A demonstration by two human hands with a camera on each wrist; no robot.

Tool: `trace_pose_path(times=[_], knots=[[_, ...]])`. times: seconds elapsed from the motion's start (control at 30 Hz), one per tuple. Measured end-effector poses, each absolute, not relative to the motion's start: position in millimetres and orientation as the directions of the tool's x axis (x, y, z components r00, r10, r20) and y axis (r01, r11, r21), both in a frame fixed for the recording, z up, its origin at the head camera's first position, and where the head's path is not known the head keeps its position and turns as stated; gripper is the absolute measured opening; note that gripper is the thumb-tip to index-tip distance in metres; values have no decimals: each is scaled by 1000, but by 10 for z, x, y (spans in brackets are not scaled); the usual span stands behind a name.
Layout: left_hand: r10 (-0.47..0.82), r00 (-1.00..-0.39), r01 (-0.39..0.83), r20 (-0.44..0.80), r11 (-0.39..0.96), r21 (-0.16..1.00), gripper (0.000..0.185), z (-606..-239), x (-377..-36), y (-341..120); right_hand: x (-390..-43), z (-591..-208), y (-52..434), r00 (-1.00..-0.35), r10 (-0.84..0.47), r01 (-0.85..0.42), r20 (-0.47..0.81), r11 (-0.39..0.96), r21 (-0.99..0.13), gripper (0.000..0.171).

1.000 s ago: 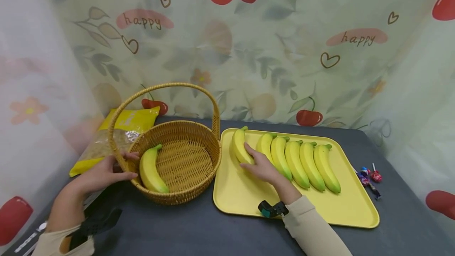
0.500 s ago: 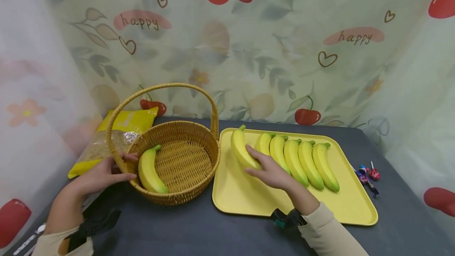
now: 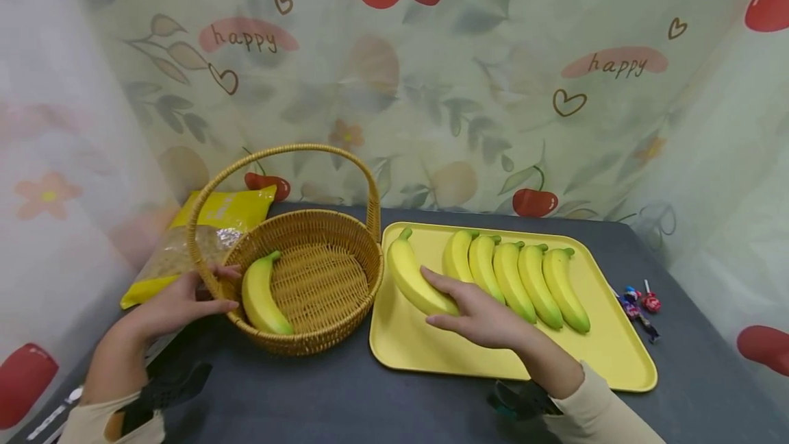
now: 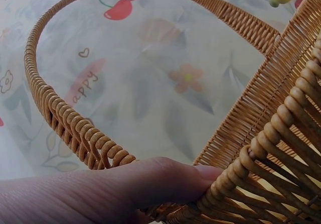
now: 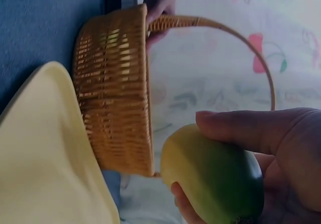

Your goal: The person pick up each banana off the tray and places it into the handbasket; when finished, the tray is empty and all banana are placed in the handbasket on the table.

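The right hand (image 3: 487, 317) has its fingers and thumb curled round a banana (image 3: 414, 281), holding it over the left part of the yellow tray (image 3: 616, 362), near the tray's edge by the basket (image 3: 320, 344). The left hand (image 3: 175, 303) grips the basket's rim at the foot of the handle (image 3: 290, 151), thumb pressed on the weave. A second banana (image 3: 261, 297) lies inside the basket against its left wall; the rest of the floor is bare wicker. Five bananas (image 3: 518, 279) lie side by side on the tray, just right of the held one. Bare tray lies in front of them. A yellow bag (image 3: 216, 214) sits partly hidden behind the basket. Small candies (image 3: 637, 307) lie right of the tray, too small to make out.
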State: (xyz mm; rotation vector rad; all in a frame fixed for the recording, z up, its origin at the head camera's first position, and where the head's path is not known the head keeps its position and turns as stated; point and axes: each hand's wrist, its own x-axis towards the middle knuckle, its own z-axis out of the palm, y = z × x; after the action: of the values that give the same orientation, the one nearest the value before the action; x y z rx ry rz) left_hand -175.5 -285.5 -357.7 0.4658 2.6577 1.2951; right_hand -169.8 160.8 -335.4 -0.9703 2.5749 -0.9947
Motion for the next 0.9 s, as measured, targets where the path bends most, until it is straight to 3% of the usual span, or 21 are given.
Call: trace_pose_path(times=[0.43,0.9], knots=[[335,-942,205,-1,580,788,48,-3567,-1752,-2837,-1730,-3073,1142,-572,-818,-605,-66,475,-639,66],[335,-942,197,-11,581,790,48,-3561,-1748,-2837,-2132,-2962,449,-497,-820,-612,-282,562,-556,65]])
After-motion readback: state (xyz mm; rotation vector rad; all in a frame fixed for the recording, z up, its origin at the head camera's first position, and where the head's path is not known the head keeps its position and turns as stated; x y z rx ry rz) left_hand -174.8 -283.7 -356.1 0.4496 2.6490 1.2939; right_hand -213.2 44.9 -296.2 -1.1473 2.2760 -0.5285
